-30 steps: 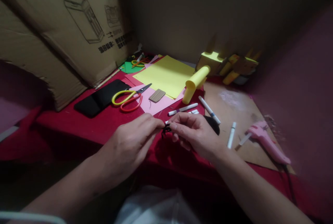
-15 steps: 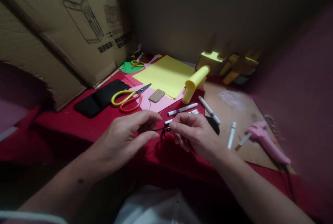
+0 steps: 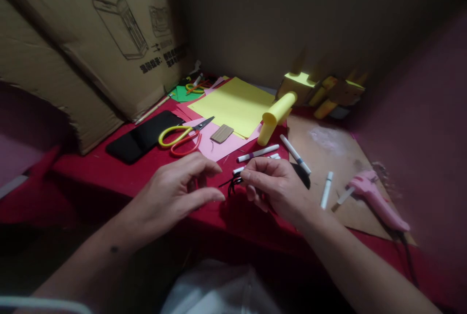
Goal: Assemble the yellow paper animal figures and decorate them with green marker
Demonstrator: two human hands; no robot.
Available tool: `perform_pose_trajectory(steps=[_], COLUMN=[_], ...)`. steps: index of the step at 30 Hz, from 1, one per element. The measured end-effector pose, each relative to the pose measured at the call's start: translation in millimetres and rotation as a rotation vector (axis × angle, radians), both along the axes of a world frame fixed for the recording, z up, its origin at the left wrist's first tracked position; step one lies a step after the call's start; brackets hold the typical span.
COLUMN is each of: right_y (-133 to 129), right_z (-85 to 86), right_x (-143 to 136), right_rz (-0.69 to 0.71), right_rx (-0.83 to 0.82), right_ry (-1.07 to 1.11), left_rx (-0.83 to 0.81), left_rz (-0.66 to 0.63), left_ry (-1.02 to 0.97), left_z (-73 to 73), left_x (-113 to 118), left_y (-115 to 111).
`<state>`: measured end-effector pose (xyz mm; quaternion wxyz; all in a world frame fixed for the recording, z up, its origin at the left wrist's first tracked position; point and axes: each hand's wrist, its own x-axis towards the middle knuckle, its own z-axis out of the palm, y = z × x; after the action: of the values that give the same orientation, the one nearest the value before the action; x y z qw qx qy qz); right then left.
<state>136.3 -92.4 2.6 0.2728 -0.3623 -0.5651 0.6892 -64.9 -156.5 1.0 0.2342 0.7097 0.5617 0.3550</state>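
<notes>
Thin, looped black strands (image 3: 235, 184) hang above the red cloth (image 3: 219, 221), pinched between the right hand's (image 3: 272, 185) thumb and fingers; just beside them, the left hand (image 3: 186, 185) curves with thumb and fingers spread. Beyond lie slim white markers, a ribbed cardboard scrap (image 3: 222, 133) and smooth yellow paper (image 3: 237, 104)

A pale, whitish garment (image 3: 215, 289) is worn, creased and marked by a thin line at its middle. The left forearm (image 3: 95, 250), marked by a small spot (image 3: 114, 249), and right forearm (image 3: 350, 255) are bared.
</notes>
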Motion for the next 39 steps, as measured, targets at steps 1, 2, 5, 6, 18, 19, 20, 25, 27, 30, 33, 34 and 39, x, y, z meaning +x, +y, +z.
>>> perform_pose_trajectory(steps=[1, 2, 5, 6, 18, 19, 20, 25, 27, 30, 33, 34, 39], right_y=[0, 0, -1, -1, 1, 1, 1, 3, 4, 7, 10, 10, 12], right_z=[0.0, -0.1, -0.7, -0.7, 16.7, 17.3, 17.4, 15.0, 15.2, 17.8, 20.6, 20.9, 18.6], right_x=[0, 0, 0, 0, -6, -6, -6, -3, -3, -2, -3, -3, -5], right_rz=[0.002, 0.004, 0.014, 0.017, 0.072, 0.077, 0.078, 0.038, 0.032, 0.028, 0.013, 0.016, 0.035], right_rx=[0.002, 0.003, -0.002, -0.002, 0.056, 0.064, 0.07, 0.079, 0.07, 0.068, 0.052, 0.035, -0.06], right_ry=[0.0, 0.003, 0.006, 0.003, -0.169, -0.174, -0.174, -0.111, -0.082, -0.049, -0.001, 0.027, 0.171], left_rx=[-0.008, 0.0, 0.056, 0.071, 0.079, 0.047, 0.015, -0.106, -0.178, -0.275, -0.358, -0.391, -0.528], left_rz=[-0.022, -0.037, -0.01, 0.017, -0.005, -0.009, -0.01, 0.02, 0.029, 0.026, -0.013, -0.04, -0.177], left_ry=[-0.008, -0.015, -0.044, -0.064, -0.211, -0.245, -0.281, -0.418, -0.492, -0.68, -0.845, -0.883, -1.05], left_z=[-1.6, -2.8, -3.2, -2.2, 13.0, 13.8, 14.6, 13.7, 10.9, 7.5, 8.1, 8.9, 9.1], left_x=[1, 3, 9, 10, 19, 19, 18, 14, 12, 10, 10, 10, 11], left_y=[0, -1, -2, -2, 7, 9, 11, 15, 17, 21, 28, 30, 36])
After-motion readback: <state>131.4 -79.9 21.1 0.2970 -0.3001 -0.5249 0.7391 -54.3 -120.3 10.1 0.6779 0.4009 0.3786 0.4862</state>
